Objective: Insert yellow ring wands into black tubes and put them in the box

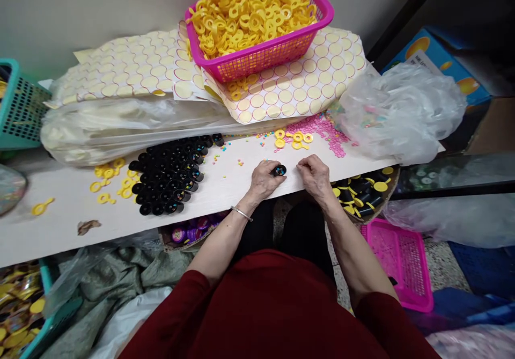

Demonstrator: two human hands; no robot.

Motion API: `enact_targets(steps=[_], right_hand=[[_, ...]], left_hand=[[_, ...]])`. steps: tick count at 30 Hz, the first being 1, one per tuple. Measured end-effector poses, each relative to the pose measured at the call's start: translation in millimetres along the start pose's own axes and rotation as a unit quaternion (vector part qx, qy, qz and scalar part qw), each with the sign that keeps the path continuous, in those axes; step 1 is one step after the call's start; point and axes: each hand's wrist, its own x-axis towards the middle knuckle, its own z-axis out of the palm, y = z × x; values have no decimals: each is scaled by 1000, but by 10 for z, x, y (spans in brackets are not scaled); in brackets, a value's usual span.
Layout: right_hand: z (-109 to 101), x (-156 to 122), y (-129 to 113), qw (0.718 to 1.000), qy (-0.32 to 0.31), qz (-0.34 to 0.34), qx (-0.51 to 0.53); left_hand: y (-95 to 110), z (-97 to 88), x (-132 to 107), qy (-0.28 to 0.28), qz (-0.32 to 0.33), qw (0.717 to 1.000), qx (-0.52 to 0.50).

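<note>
Right of the black cup cluster [163, 183] — its right-edge cups [196, 175] beaded, others too dark to judge — left hand [263, 180] pinches one beaded cup [280, 170]; right hand [315, 176] fingers bunched, contents unseen.

Left hand [264, 180] grips black cup [280, 170]; right hand [316, 176] curled nearby; pink basket [263, 57] beyond.

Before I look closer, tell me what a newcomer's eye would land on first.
Probably the bright pink basket heaped with yellow rings, at the top middle on circle-printed sheets. Next, the packed block of black cups on the white table, left of both hands. Then the left hand, at the table's front edge, holding another black cup.
</note>
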Motion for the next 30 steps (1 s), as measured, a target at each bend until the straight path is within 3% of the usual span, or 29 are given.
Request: enact_targets(steps=[5,15,19,25,30], right_hand=[[64,-16,-266,994,-30,-94,38],[40,63,-411,966,-106,-169,-162],[18,72,-466,954,-125,-189,-194],[-1,35,-407,986,-111,-124,-32],[-54,57,-331,986,-109,-57,115]], left_hand=[[-1,18,-1,-2,21,999,24],[-47,30,3,-19,44,998,32],[-46,25,0,-21,46,998,28],[-45,27,-3,-24,40,998,36],[-41,34,-4,-18,38,999,33]])
